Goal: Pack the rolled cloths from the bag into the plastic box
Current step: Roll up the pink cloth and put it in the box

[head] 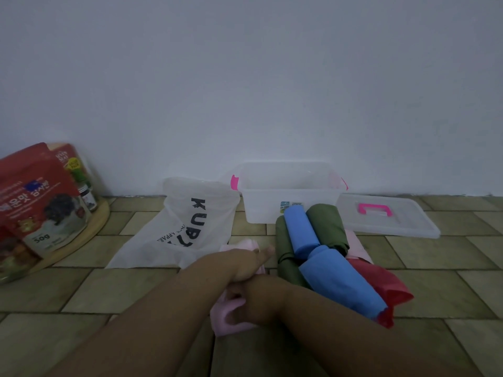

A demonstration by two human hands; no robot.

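From my screen the plastic box (288, 205) looks like milky translucent plastic, smooth with a faint sheen. Its lid (408, 227) seems to be the same clear plastic, with a glossy pink plastic handle (375, 209). The bag (190, 235) is thin, matt and white, though I cannot tell whether it is film or fabric. The blue rolled cloth (302, 229), green rolled cloth (326, 227), red cloth (381, 281) and pink cloth (231, 322) look like soft matt fabric. The red packet (35, 200) is glossy, the round board (95, 221) pale wood, the floor tiles (136, 295) dull, the wall (245, 77) matt
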